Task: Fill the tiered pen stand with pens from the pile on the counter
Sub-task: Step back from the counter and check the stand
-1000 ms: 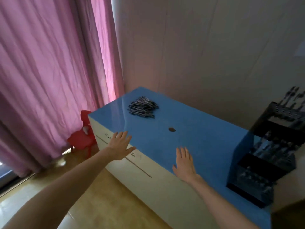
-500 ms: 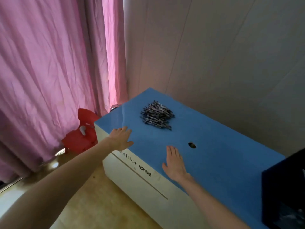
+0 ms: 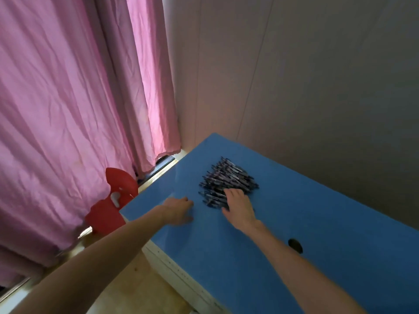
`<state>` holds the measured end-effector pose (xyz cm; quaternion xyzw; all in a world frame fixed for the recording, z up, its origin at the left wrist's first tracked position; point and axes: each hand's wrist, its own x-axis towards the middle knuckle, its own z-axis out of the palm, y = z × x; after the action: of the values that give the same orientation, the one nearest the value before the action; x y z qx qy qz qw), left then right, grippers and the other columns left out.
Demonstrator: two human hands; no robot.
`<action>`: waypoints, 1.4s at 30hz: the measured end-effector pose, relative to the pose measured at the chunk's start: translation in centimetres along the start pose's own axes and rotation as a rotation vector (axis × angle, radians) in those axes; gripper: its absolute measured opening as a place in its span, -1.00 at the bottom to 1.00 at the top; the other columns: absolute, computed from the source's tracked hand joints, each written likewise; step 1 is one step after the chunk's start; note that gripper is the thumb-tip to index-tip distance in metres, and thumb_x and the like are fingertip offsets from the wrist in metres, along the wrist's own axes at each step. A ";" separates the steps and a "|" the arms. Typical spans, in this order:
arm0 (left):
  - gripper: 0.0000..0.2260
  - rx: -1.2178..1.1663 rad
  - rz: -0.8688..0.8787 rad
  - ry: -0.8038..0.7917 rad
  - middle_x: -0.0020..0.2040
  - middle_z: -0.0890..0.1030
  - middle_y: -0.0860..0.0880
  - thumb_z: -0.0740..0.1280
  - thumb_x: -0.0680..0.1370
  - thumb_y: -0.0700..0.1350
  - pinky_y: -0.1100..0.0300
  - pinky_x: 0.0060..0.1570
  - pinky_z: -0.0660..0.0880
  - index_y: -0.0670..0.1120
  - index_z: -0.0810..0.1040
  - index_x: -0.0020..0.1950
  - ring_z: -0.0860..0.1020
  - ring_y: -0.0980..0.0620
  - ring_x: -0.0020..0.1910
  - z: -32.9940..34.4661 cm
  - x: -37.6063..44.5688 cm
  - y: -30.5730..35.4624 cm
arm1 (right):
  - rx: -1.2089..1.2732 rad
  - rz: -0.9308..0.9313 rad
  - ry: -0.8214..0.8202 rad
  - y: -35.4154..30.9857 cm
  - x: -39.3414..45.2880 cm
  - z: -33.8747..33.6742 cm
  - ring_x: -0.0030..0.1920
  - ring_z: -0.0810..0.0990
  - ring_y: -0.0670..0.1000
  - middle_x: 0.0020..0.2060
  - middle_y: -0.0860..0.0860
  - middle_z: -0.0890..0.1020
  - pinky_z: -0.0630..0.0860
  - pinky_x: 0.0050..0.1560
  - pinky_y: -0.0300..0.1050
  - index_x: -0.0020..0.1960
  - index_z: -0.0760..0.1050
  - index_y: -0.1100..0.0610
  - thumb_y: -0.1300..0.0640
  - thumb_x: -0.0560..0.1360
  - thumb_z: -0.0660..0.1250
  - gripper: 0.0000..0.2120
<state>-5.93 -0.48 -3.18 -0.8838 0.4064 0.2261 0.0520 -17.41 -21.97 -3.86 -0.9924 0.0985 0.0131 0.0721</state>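
On the blue counter (image 3: 317,257) the right hand (image 3: 239,207) lay curled onto the pen pile (image 3: 226,180), seemingly gathering some; the left hand (image 3: 178,210) rested loosely curled, holding nothing; lifting a bunch seemed next.

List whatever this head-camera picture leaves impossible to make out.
- Black tiered pen stand: out of frame.
- Right hand fingertips: buried in the heap of dark pens on the blue counter top; whether they grip any is unclear.
- Left hand: blurred, fingers curled under, so a hold cannot be judged.
- Pen count and print: too small.
- Red plastic chair: lower part hidden by the counter.
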 end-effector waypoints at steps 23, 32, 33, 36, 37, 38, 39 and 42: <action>-0.80 -0.333 0.117 0.145 0.06 0.64 0.07 0.30 0.59 -0.01 0.09 0.05 0.51 0.06 0.49 0.21 0.58 -0.01 0.07 0.8 9.0 -3.5 | -0.259 -0.167 -0.093 0.1 3.2 2.5 0.00 0.49 0.10 0.06 0.11 0.47 0.45 -0.05 -0.01 0.23 0.38 0.18 0.04 0.70 0.09 -0.75; -0.74 -0.382 0.121 0.276 0.16 0.56 0.07 0.30 0.61 0.02 0.15 -0.01 0.47 0.02 0.49 0.29 0.57 0.02 0.07 1.8 7.8 -2.6 | -0.059 -0.043 0.055 1.0 -0.2 2.9 -0.15 0.41 -0.01 -0.11 -0.01 0.46 0.44 -0.09 -0.08 0.01 0.43 0.10 0.05 0.66 0.20 -0.87; -0.71 -0.377 0.140 0.297 0.20 0.52 0.06 0.30 0.61 0.05 0.13 0.02 0.49 0.02 0.49 0.31 0.55 0.02 0.10 1.8 7.6 -2.3 | 0.000 0.001 0.066 1.6 -0.6 2.9 -0.12 0.40 -0.02 -0.08 -0.02 0.45 0.44 -0.04 -0.07 0.04 0.41 0.09 0.05 0.69 0.12 -0.85; -0.61 -0.346 0.212 0.369 0.30 0.45 0.06 0.31 0.60 0.18 0.09 0.16 0.48 0.03 0.46 0.35 0.47 0.04 0.23 2.1 7.2 -1.3 | 0.083 0.058 0.096 3.5 -1.7 2.9 -0.11 0.39 -0.04 -0.07 -0.06 0.40 0.40 -0.05 -0.11 0.07 0.39 0.08 0.05 0.71 0.08 -0.84; -0.57 -0.323 0.237 0.389 0.31 0.45 0.06 0.31 0.58 0.24 0.11 0.18 0.46 0.03 0.47 0.35 0.45 0.04 0.26 2.2 7.1 -0.9 | 0.084 0.063 0.097 4.1 -2.1 3.0 -0.11 0.39 -0.05 -0.07 -0.07 0.39 0.38 -0.06 -0.14 0.08 0.40 0.08 0.06 0.71 0.09 -0.85; -0.53 -0.294 0.265 0.404 0.30 0.45 0.07 0.32 0.55 0.29 0.12 0.18 0.45 0.05 0.47 0.33 0.44 0.04 0.26 2.4 7.0 -0.5 | 0.075 0.063 0.098 4.7 -2.5 3.1 -0.12 0.39 -0.05 -0.07 -0.07 0.39 0.36 -0.07 -0.15 0.09 0.40 0.09 0.06 0.71 0.10 -0.85; -0.50 -0.263 0.294 0.411 0.29 0.46 0.08 0.31 0.53 0.35 0.14 0.18 0.44 0.06 0.48 0.31 0.44 0.05 0.25 2.6 6.9 -0.1 | 0.073 0.063 0.094 5.1 -2.8 3.2 -0.12 0.39 -0.05 -0.07 -0.07 0.40 0.35 -0.09 -0.16 0.08 0.40 0.09 0.07 0.71 0.10 -0.85; -0.46 -0.194 0.348 0.380 0.26 0.46 0.08 0.32 0.49 0.39 0.17 0.17 0.41 0.07 0.47 0.31 0.46 0.06 0.19 3.0 6.8 1.1 | 0.062 0.064 0.115 5.3 -3.2 3.5 -0.15 0.40 -0.04 -0.09 -0.05 0.44 0.38 -0.10 -0.14 0.05 0.41 0.08 0.08 0.70 0.11 -0.86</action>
<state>-3.97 -5.09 -8.79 -0.8280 0.5311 0.0997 -0.1499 -21.60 -25.99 -7.96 -0.9852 0.1343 -0.0445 0.0967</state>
